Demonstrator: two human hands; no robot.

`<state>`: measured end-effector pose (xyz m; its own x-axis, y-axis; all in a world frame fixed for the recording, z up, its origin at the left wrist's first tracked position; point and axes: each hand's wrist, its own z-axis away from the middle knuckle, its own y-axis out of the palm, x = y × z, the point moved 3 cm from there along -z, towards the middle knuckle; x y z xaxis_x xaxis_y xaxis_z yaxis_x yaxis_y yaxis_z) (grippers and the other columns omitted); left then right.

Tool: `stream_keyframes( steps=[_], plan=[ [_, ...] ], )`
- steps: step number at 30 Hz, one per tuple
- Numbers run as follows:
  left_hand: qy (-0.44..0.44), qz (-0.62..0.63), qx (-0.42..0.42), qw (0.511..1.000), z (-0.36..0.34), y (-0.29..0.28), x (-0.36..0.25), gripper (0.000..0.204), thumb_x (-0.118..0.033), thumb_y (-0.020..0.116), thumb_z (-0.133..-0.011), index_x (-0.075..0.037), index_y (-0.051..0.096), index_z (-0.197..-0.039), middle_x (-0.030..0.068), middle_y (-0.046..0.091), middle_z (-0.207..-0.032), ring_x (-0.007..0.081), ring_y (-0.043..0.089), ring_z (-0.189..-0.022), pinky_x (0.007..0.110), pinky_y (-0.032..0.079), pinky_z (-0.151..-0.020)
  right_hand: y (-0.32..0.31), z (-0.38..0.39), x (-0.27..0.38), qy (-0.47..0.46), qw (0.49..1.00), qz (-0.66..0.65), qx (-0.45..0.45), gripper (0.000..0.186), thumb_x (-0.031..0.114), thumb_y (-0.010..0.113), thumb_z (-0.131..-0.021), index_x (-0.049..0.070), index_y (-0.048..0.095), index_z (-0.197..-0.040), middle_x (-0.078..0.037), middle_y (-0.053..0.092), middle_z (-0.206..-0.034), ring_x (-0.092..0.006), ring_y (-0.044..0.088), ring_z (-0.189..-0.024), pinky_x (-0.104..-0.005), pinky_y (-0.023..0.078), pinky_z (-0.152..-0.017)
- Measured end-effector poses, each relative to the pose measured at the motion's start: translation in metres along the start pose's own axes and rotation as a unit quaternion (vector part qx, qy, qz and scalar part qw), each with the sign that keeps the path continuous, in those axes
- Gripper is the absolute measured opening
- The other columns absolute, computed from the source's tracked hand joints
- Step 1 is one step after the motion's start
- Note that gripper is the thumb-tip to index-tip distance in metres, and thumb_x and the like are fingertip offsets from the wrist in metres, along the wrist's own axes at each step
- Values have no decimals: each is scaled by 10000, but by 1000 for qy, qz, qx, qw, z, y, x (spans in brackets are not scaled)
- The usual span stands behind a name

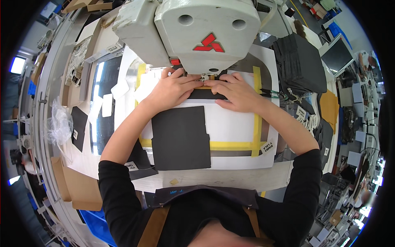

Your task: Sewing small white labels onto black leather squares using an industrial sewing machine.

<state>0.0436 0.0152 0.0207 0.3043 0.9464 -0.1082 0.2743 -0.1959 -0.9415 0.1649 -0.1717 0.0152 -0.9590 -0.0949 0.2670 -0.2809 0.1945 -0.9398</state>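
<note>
A large pale sewing machine head (pixel 207 31) stands in front of me, its needle area low between my fingertips. A flat black strip (pixel 202 94) lies crosswise there, with a thin orange-brown line along its far edge. My left hand (pixel 175 88) has its fingers bunched at the strip's left end, fingertips close to the needle area. From the other side my right hand (pixel 234 91) grips the right end, index finger reaching toward the needle and thumb nearer me. Fingers partly hide the strip. Nearer me, a stepped-edge black panel (pixel 180 138) lies flat, apart from both hands.
A white work sheet (pixel 236 123) edged with yellow tape (pixel 234 145) covers the table. At right are stacked black pieces (pixel 298 61) and green-handled scissors (pixel 273 94). Clear plastic (pixel 60 127) and a cardboard box (pixel 78 185) are at left.
</note>
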Motion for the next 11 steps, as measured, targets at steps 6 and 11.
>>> stream_keyframes(
  steps=[6, 11],
  plan=[
    [0, 0, 7, 1000, 0, 1, 1, 318, -169, 656, -867, -228, 675, -1180, -81, 642, -1208, 162, 536, -1034, 396, 365, -924, -2, 1, -2, -2, 1000, 12, 1, 243, 264, 634, -880, 122, 580, -1070, 9, 570, -1347, -240, 515, -1157, -388, 336, -960],
    [-59, 18, 91, 994, -7, 0, 12, 373, -190, 670, -855, -222, 654, -1225, -75, 637, -1235, 171, 515, -1170, 444, 358, -960, 9, 13, -25, -87, 990, 38, -104, 411, 243, 711, -812, 147, 583, -1190, -43, 552, -1397, -204, 506, -1217, -395, 331, -1018]
  ],
)
